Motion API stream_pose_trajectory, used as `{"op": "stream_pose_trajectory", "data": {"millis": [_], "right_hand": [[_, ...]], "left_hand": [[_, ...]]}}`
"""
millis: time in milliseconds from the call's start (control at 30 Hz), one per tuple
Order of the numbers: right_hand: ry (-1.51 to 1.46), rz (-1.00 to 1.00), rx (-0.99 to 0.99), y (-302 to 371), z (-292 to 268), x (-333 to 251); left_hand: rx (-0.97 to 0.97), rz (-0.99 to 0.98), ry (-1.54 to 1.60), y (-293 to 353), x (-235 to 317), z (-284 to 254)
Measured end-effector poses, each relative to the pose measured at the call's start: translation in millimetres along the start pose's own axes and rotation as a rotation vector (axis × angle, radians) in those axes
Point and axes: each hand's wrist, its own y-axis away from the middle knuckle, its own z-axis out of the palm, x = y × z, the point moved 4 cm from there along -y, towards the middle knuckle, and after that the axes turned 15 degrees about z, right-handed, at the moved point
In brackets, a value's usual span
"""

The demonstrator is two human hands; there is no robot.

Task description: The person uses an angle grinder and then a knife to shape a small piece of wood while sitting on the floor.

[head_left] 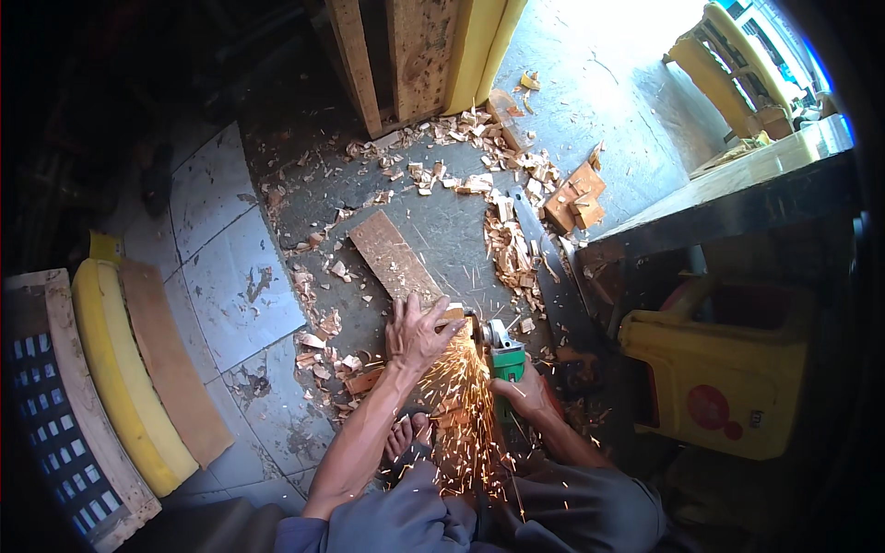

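My right hand (525,391) is wrapped around a green angle grinder (508,365) with a silver-coloured head. A dense spray of orange sparks (468,405) streams from its disc down towards my legs. Beside the disc, my left hand (417,337) lies with its fingers spread at the near end of a flat wooden board (392,247). A small pale wood piece (454,313) shows at the fingertips, close to the grinder. Sparks and fingers hide the exact spot where the disc touches. My bare foot (406,435) is just behind the left hand.
Wood shavings (475,183) litter the dark floor around the board. A handsaw (544,244) and wooden blocks (575,199) lie to the right. Beyond them stand a yellow plastic stool (728,369) and a low bench (728,198). Yellow-padded frames (120,369) are at the left.
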Motion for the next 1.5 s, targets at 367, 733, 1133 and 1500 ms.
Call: {"op": "stream_pose_trajectory", "data": {"millis": [367,733,1133,1500], "right_hand": [[-0.015,-0.04,0.013,-5,4,1],[-0.005,-0.061,0.004,-13,3,8],[-0.009,0.012,0.001,-4,2,-5],[0.015,-0.014,0.034,-16,4,8]], "left_hand": [[0.007,-0.003,-0.015,2,-4,4],[0.025,0.01,-0.003,0,0,0],[0.02,0.023,-0.016,-1,1,-1],[0.003,0.003,-0.005,0,1,-1]]}}
